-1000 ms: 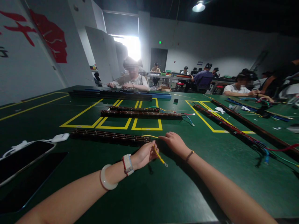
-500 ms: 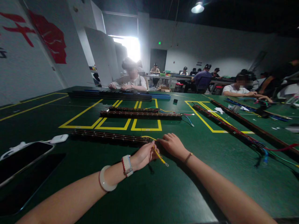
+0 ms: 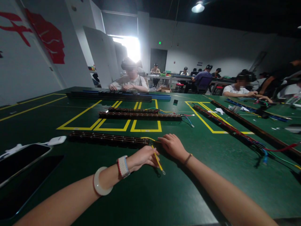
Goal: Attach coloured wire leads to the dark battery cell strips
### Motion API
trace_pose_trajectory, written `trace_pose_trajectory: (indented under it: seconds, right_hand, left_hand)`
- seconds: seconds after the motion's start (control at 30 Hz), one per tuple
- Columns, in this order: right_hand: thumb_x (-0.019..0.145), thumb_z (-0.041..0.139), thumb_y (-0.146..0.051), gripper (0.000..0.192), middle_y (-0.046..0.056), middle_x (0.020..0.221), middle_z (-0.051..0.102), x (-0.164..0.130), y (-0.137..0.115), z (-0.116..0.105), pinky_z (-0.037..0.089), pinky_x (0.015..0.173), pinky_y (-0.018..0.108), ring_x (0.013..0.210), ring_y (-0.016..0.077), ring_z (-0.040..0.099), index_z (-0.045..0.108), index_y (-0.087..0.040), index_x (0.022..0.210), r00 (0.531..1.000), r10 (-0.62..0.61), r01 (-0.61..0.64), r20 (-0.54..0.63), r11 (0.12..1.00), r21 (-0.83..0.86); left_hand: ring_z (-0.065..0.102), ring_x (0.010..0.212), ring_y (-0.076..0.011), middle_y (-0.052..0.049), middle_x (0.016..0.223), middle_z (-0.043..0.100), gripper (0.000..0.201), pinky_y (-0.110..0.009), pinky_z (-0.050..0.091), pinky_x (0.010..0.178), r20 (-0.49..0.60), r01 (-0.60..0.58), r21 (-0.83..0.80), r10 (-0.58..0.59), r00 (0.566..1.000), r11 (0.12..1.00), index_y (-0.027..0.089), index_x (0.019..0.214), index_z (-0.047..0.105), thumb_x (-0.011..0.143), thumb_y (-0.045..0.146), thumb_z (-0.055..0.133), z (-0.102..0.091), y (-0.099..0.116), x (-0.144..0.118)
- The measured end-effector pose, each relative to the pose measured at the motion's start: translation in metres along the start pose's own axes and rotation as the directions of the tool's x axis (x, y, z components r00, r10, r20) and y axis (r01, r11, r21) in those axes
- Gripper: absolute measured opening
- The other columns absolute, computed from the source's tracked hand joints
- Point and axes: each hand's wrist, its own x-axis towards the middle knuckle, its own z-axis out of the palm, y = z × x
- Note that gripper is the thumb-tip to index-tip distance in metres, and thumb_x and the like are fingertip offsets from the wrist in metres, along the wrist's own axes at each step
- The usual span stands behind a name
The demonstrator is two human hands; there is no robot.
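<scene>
My left hand [image 3: 142, 158] pinches a yellow wire [image 3: 157, 160] that ends in a small metal ring terminal near the table. The wire runs up to the right end of a long dark terminal strip [image 3: 108, 138] lying across the green table [image 3: 164, 194]. My right hand [image 3: 172, 145] rests palm down on the table at that end of the strip, its fingers touching the wire where it meets the strip. A white bangle and a woven band are on my left wrist, a thin bracelet on my right.
Two more dark strips [image 3: 138, 115] with coloured wires lie inside yellow floor-tape boxes farther back. Two phones [image 3: 21, 163] and a white pouch sit at the left. Long strips with red and blue cables [image 3: 244, 135] run along the right. A person [image 3: 129, 82] sits opposite; others work behind.
My left hand has drawn back toward me and slightly left, pulling the yellow wire's free end lower. My right hand has stayed at the strip's end.
</scene>
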Motion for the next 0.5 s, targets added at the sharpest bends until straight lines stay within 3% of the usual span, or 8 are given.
trace_pose_trajectory:
  seconds: [0.13, 0.23, 0.3, 0.37, 0.5]
  right_hand:
    - [0.092, 0.043, -0.020, 0.027, 0.007, 0.090, 0.062, 0.0006, -0.0013, -0.0001, 0.034, 0.073, 0.029, 0.081, 0.0169, 0.050, 0.061, -0.021, 0.113, 1.000, -0.007, 0.007, 0.014, 1.000, 0.015]
    - [0.092, 0.043, -0.020, 0.028, 0.007, 0.091, 0.061, 0.0011, -0.0020, 0.0005, 0.035, 0.074, 0.029, 0.082, 0.0167, 0.050, 0.060, -0.021, 0.115, 0.999, -0.013, 0.012, 0.030, 1.000, 0.028]
    - [0.092, 0.043, -0.020, 0.029, 0.007, 0.092, 0.061, 0.0013, -0.0022, 0.0008, 0.036, 0.075, 0.029, 0.082, 0.0167, 0.050, 0.060, -0.021, 0.115, 0.999, -0.014, 0.012, 0.038, 0.999, 0.039]
    - [0.092, 0.043, -0.020, 0.029, 0.008, 0.092, 0.061, 0.0013, -0.0022, 0.0012, 0.037, 0.075, 0.029, 0.083, 0.0170, 0.050, 0.060, -0.020, 0.115, 0.999, -0.014, 0.012, 0.043, 0.999, 0.049]
    - [0.091, 0.045, -0.020, 0.028, 0.007, 0.090, 0.061, 0.0012, -0.0016, 0.0017, 0.037, 0.074, 0.029, 0.082, 0.0172, 0.050, 0.061, -0.020, 0.114, 0.999, -0.029, 0.026, 0.046, 0.998, 0.050]
  left_hand:
    - [0.058, 0.045, -0.0142, 0.001, 0.049, 0.056, 0.025, -0.028, 0.049, 0.052, -0.043, 0.053, 0.292, -0.043, 0.998, 0.955, 0.015, 0.084, 0.047, 0.091, 0.036, 0.037, -0.0032, 0.0045, 0.0030]
    - [0.052, 0.036, -0.0141, 0.003, 0.042, 0.050, 0.028, -0.024, 0.043, 0.043, -0.062, 0.114, 0.494, -0.096, 0.993, 0.862, 0.016, 0.080, 0.046, 0.091, 0.038, 0.032, -0.0040, 0.0075, 0.0037]
    - [0.048, 0.035, -0.0132, 0.002, 0.043, 0.050, 0.029, -0.023, 0.040, 0.041, -0.091, 0.089, 0.624, -0.041, 0.995, 0.776, 0.016, 0.079, 0.047, 0.091, 0.038, 0.031, -0.0041, 0.0083, 0.0024]
    - [0.049, 0.037, -0.0128, 0.001, 0.048, 0.052, 0.032, -0.023, 0.038, 0.043, -0.112, 0.030, 0.759, 0.085, 0.990, 0.650, 0.017, 0.077, 0.049, 0.091, 0.039, 0.031, -0.0033, 0.0083, -0.0001]
    - [0.061, 0.059, -0.0185, -0.006, 0.067, 0.064, 0.036, -0.026, 0.040, 0.054, -0.084, -0.024, 0.961, 0.373, 0.924, 0.276, 0.018, 0.072, 0.055, 0.091, 0.040, 0.034, 0.0013, 0.0060, -0.0054]
